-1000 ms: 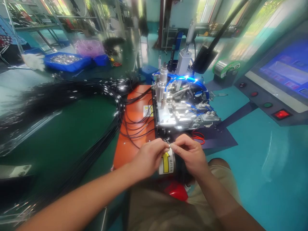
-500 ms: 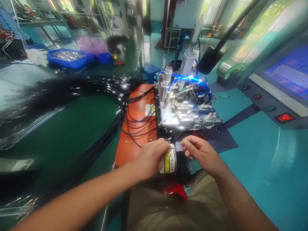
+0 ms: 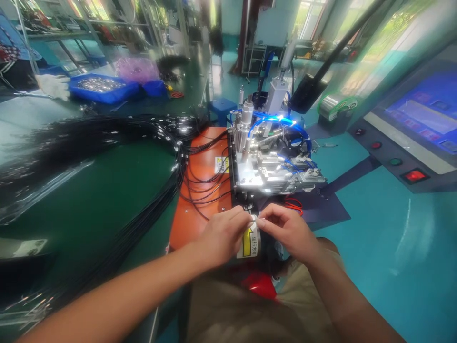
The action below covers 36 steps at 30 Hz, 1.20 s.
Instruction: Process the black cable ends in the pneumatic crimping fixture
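Watching remotely, I count one teal floor (image 3: 385, 252) spreading from three to five o'clock, room beside my right hand (image 3: 291, 233); one green tabletop (image 3: 139, 181) at nine, its edge meeting one orange plate (image 3: 189, 226); one metal machine (image 3: 264, 166) at twelve. My left hand (image 3: 226, 234) pinches one tiny pale piece (image 3: 253, 217) at its two o'clock; whether the right, fingertips alongside, grips too, I cannot tell.

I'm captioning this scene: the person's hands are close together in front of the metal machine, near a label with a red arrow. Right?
The arrow is yellow, not red, as the head view shows. The left hand and right hand are close together in front of the metal machine.
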Tool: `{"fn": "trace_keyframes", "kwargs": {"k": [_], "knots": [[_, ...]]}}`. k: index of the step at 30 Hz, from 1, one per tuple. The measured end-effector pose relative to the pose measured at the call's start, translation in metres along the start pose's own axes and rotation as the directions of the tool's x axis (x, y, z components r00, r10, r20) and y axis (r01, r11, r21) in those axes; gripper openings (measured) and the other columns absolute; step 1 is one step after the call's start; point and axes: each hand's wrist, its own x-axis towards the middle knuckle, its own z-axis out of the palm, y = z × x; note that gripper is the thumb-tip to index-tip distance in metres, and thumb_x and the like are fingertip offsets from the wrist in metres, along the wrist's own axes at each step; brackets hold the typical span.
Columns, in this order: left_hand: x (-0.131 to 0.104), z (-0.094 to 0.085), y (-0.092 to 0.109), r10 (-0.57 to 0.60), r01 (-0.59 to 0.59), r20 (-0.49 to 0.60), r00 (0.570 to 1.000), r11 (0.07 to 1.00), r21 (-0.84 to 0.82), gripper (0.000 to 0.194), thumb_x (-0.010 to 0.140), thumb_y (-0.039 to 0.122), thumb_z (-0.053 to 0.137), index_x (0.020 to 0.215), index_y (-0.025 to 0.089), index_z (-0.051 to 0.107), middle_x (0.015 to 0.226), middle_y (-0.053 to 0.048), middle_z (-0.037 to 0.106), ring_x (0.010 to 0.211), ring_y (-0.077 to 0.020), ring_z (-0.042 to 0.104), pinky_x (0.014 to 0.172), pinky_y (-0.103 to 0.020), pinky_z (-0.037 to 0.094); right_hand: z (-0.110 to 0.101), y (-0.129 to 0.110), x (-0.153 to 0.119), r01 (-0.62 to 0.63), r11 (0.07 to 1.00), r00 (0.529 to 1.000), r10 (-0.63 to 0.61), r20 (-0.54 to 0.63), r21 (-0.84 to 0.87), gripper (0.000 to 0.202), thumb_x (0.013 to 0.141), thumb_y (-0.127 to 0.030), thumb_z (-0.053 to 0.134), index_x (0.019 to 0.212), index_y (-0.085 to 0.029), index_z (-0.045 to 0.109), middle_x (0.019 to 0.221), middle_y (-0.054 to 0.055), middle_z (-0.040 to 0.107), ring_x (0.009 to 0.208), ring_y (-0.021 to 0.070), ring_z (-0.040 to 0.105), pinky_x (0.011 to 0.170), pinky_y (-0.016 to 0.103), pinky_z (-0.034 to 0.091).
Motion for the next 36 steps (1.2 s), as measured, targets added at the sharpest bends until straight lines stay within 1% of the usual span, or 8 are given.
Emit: {"fn": "trace_keyframes", "kwargs": {"k": [10,16,19,22,25,27,30,36], "knots": [[0.001,0.001,-0.003,-0.12,0.102,-0.077,0.99,0.974,-0.203,0.015,0.097,0.023,0.048,0.096,0.018,0.062,0.083,-0.002,0.06,0.075,-0.0135,0.056,0.067,-0.024,0.042,0.024,0.008,0.008,0.094,0.961,0.978,-0.039,-0.207,0.261,0.017,0.081,-0.031,0.074,0.074,-0.018,0.066,0.072,-0.002,0.059,0.067,0.0123,0.051,0.062,0.025,0.041],[0.002,0.0,-0.004,-0.102,0.08,-0.09,0.991,0.972,-0.222,0.014,0.096,0.021,0.05,0.089,0.018,0.061,0.079,-0.001,0.06,0.072,-0.0122,0.055,0.063,-0.022,0.041,0.039,0.016,0.013,0.167,0.948,0.945,-0.076,-0.317,0.27,0.016,0.082,-0.029,0.073,0.073,-0.019,0.067,0.073,-0.002,0.059,0.069,0.0126,0.053,0.064,0.025,0.043],[0.001,0.001,-0.007,-0.039,0.027,-0.072,0.997,0.985,-0.168,0.015,0.096,0.018,0.047,0.09,0.018,0.061,0.077,0.0,0.057,0.069,-0.0117,0.052,0.062,-0.022,0.04,0.03,0.015,0.011,0.154,0.966,0.96,-0.096,-0.263,0.208,0.016,0.083,-0.029,0.073,0.073,-0.019,0.066,0.073,-0.001,0.059,0.068,0.0131,0.053,0.063,0.026,0.043],[-0.001,0.002,-0.008,0.067,-0.068,-0.033,0.997,0.997,-0.022,0.019,0.094,0.012,0.045,0.096,0.019,0.062,0.081,-0.002,0.058,0.071,-0.0129,0.051,0.062,-0.024,0.038,0.009,0.008,0.004,0.142,0.989,0.985,-0.139,-0.098,0.028,0.016,0.084,-0.028,0.072,0.072,-0.019,0.066,0.074,-0.001,0.06,0.069,0.0142,0.054,0.064,0.027,0.042],[-0.001,0.004,-0.007,0.178,-0.177,0.003,0.984,0.978,0.115,0.019,0.094,0.013,0.045,0.096,0.02,0.063,0.081,-0.002,0.058,0.073,-0.0149,0.05,0.062,-0.026,0.037,-0.009,-0.002,-0.004,0.198,0.965,0.979,-0.188,0.077,-0.171,0.011,0.085,-0.021,0.07,0.074,-0.019,0.067,0.076,0.0,0.061,0.072,0.0148,0.055,0.066,0.027,0.042],[-0.001,0.004,-0.006,0.193,-0.193,0.005,0.981,0.974,0.119,0.018,0.094,0.015,0.044,0.094,0.02,0.062,0.079,-0.002,0.057,0.072,-0.0154,0.05,0.063,-0.027,0.037,-0.012,-0.007,-0.007,0.216,0.944,0.974,-0.191,0.121,-0.249,0.011,0.085,-0.019,0.068,0.075,-0.02,0.066,0.076,-0.001,0.061,0.072,0.0147,0.055,0.066,0.027,0.042],[0.001,0.002,-0.004,0.098,-0.097,-0.032,0.995,0.995,0.002,0.018,0.094,0.013,0.043,0.096,0.019,0.06,0.079,-0.002,0.058,0.073,-0.0143,0.052,0.064,-0.025,0.041,-0.004,-0.005,-0.006,0.135,0.965,0.988,-0.147,-0.037,-0.224,0.012,0.087,-0.024,0.067,0.076,-0.02,0.064,0.076,0.0,0.062,0.072,0.0153,0.056,0.066,0.027,0.042],[0.001,-0.002,-0.004,0.014,-0.021,-0.062,0.998,0.992,-0.125,0.018,0.097,0.018,0.043,0.096,0.018,0.06,0.08,-0.002,0.061,0.071,-0.0125,0.056,0.063,-0.023,0.043,0.026,0.016,-0.003,0.075,0.988,0.961,-0.035,-0.274,0.136,0.021,0.084,-0.037,0.071,0.075,-0.019,0.065,0.072,0.0,0.06,0.067,0.0146,0.053,0.062,0.026,0.042]]}}
